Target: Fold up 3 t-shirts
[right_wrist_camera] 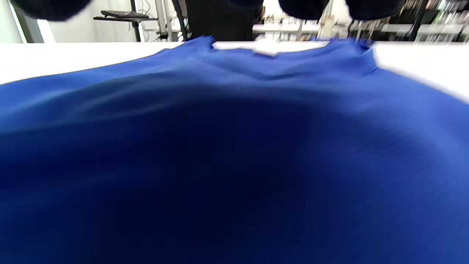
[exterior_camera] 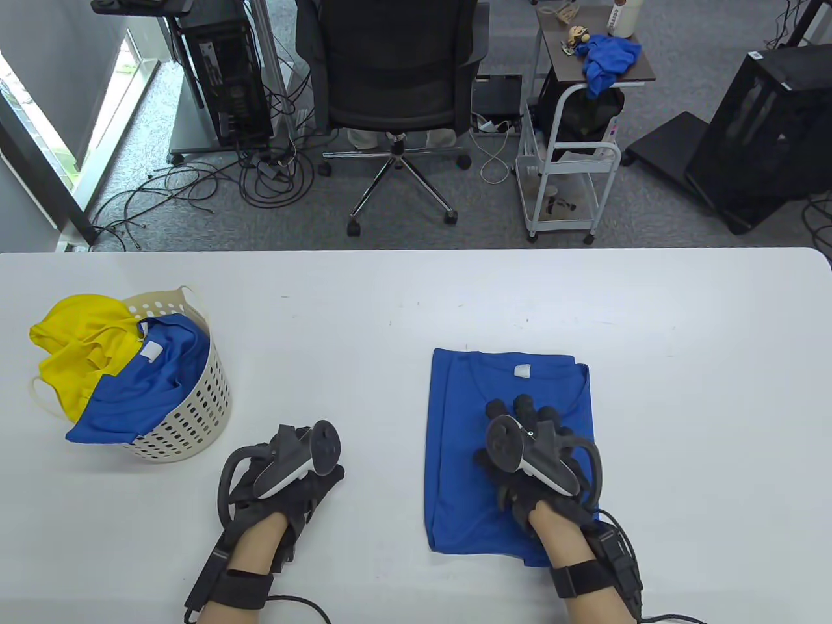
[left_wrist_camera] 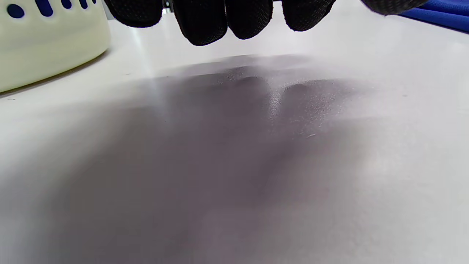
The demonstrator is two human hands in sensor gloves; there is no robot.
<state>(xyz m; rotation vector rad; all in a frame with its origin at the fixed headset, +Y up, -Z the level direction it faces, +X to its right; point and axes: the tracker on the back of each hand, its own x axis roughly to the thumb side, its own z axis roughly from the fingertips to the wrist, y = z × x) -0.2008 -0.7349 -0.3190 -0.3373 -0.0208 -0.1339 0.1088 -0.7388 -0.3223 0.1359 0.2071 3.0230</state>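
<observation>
I see a smooth, matt white table (exterior_camera: 416,292). The folded blue t-shirt (exterior_camera: 455,455) near its front edge is soft knit cloth, as are my textured black gloves (left_wrist_camera: 205,22). The perforated cream basket (exterior_camera: 195,403) toward the left edge looks like glossy plastic.

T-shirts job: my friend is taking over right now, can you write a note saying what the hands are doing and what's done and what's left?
Left hand: open, holding nothing, over bare table beside the basket.
Right hand: open, resting flat on the blue t-shirt, nothing gripped.
Things: that blue t-shirt lies as a neat rectangle on the table, collar label up. A yellow t-shirt and a second blue t-shirt sit crumpled in the basket.
Done: one shirt appears folded.
Left: the two in the basket.
</observation>
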